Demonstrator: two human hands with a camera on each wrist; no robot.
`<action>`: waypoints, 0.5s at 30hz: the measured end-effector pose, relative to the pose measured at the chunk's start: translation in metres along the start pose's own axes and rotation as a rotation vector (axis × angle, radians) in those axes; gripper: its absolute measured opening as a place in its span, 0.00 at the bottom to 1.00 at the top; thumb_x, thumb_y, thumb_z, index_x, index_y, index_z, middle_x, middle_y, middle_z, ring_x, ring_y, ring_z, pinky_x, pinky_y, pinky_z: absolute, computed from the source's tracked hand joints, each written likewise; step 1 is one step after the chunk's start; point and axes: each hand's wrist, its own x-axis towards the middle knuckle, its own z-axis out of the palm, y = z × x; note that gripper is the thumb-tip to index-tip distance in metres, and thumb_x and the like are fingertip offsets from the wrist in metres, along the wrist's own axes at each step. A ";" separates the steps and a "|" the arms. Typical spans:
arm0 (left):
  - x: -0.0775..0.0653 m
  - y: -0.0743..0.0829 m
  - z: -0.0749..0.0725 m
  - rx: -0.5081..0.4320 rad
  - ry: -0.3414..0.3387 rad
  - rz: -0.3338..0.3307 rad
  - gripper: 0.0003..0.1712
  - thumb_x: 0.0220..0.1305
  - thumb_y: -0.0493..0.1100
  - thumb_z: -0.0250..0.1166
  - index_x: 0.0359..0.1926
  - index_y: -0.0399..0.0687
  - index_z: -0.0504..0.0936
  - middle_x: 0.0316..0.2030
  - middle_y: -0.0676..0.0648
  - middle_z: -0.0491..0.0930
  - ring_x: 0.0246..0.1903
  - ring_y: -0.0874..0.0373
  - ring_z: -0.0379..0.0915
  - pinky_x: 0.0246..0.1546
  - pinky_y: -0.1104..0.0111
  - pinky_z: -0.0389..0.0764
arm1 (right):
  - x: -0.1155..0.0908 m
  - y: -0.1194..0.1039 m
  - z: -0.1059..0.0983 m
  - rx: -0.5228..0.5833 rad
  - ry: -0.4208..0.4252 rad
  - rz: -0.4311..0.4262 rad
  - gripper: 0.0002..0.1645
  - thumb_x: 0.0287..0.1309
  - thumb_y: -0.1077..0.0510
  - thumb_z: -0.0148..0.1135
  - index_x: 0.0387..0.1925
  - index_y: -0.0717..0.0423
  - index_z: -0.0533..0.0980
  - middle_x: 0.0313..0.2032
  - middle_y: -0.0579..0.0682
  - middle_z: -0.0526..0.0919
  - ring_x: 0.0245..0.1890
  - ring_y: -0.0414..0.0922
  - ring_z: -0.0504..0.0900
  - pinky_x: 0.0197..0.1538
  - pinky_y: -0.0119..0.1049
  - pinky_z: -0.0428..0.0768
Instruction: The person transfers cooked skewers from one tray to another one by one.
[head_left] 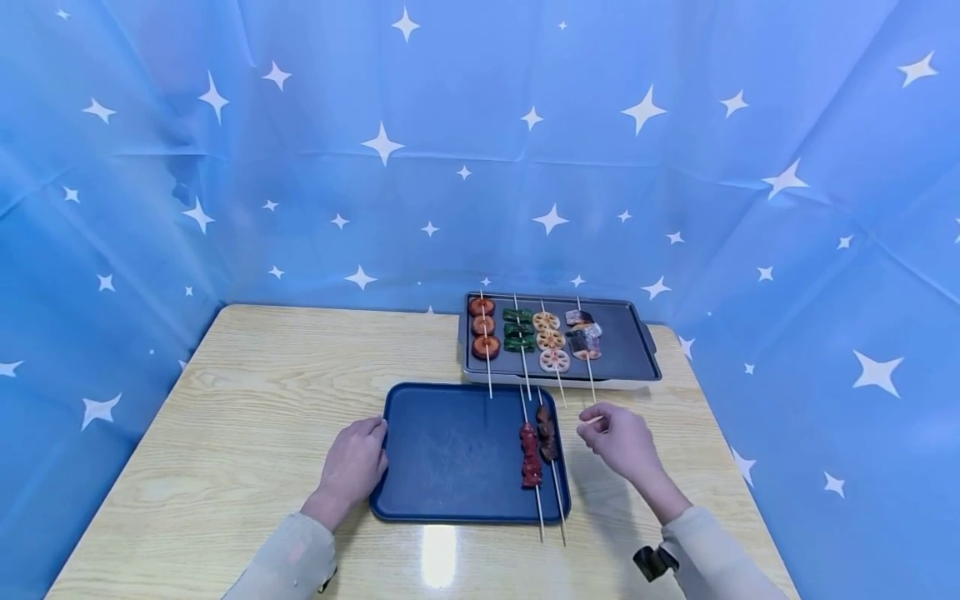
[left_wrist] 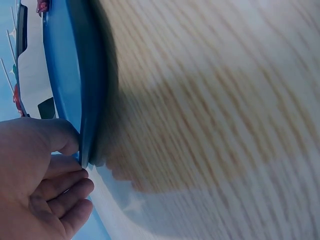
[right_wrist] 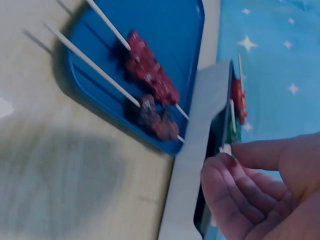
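Observation:
My left hand (head_left: 356,460) grips the left edge of a blue tray (head_left: 442,454), thumb at the rim and fingers curled against its outer side. On the tray's right side lie a red meat skewer (head_left: 531,454) and a brown meat skewer (head_left: 547,433). My right hand (head_left: 621,440) is beside the lower end of a fish skewer (head_left: 583,337) that lies on a dark griddle (head_left: 626,333). Its thumb and forefinger are curled towards each other in the right wrist view; I cannot tell whether they pinch the stick.
Left of the fish skewer on the griddle lie a lotus root skewer (head_left: 551,342), a green vegetable skewer (head_left: 519,329) and a skewer of round red-orange slices (head_left: 483,325). Their sticks overhang the griddle's front edge. Blue starry cloth (head_left: 337,167) hangs behind the wooden table (head_left: 247,417).

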 end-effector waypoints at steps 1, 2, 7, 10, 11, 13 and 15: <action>0.000 0.000 0.000 -0.001 0.000 0.001 0.24 0.52 0.37 0.68 0.52 0.30 0.81 0.51 0.36 0.82 0.51 0.42 0.79 0.55 0.53 0.80 | 0.003 0.000 -0.003 0.000 0.015 -0.008 0.11 0.60 0.58 0.63 0.42 0.60 0.82 0.25 0.50 0.86 0.21 0.37 0.80 0.23 0.32 0.76; 0.000 0.000 0.000 0.001 0.002 0.003 0.25 0.52 0.37 0.68 0.52 0.30 0.81 0.51 0.36 0.82 0.51 0.42 0.79 0.54 0.53 0.80 | 0.006 0.001 -0.006 -0.001 0.031 -0.017 0.12 0.60 0.58 0.62 0.43 0.60 0.82 0.26 0.51 0.87 0.22 0.37 0.80 0.23 0.32 0.77; 0.001 0.000 -0.002 0.003 -0.006 0.003 0.24 0.53 0.37 0.68 0.52 0.30 0.81 0.51 0.36 0.82 0.51 0.42 0.79 0.55 0.53 0.80 | 0.023 0.004 -0.018 -0.016 0.091 -0.056 0.13 0.61 0.57 0.62 0.43 0.61 0.82 0.30 0.53 0.87 0.23 0.39 0.82 0.24 0.33 0.79; 0.001 0.001 -0.003 0.003 -0.015 -0.006 0.24 0.53 0.37 0.68 0.52 0.30 0.81 0.51 0.36 0.81 0.51 0.42 0.78 0.56 0.53 0.80 | 0.032 0.007 -0.022 -0.045 0.129 -0.062 0.13 0.61 0.56 0.62 0.42 0.61 0.82 0.33 0.56 0.87 0.27 0.45 0.84 0.26 0.36 0.80; 0.001 0.001 -0.003 0.002 -0.017 -0.008 0.24 0.53 0.37 0.67 0.52 0.30 0.81 0.51 0.36 0.81 0.51 0.42 0.78 0.56 0.53 0.80 | 0.034 0.008 -0.022 -0.059 0.140 -0.059 0.14 0.61 0.56 0.62 0.43 0.61 0.82 0.34 0.56 0.87 0.29 0.47 0.84 0.27 0.37 0.80; 0.001 0.001 -0.003 0.000 -0.025 -0.011 0.24 0.54 0.37 0.67 0.53 0.30 0.81 0.52 0.36 0.81 0.52 0.42 0.78 0.56 0.53 0.79 | 0.038 0.010 -0.022 -0.091 0.159 -0.043 0.14 0.60 0.55 0.63 0.43 0.61 0.82 0.35 0.57 0.87 0.32 0.49 0.84 0.28 0.38 0.79; 0.001 0.001 -0.003 -0.001 -0.030 -0.014 0.24 0.54 0.37 0.67 0.53 0.31 0.81 0.52 0.36 0.81 0.52 0.42 0.78 0.55 0.53 0.80 | 0.041 0.013 -0.021 -0.117 0.172 -0.021 0.15 0.60 0.55 0.64 0.43 0.61 0.82 0.36 0.57 0.87 0.33 0.50 0.84 0.29 0.38 0.78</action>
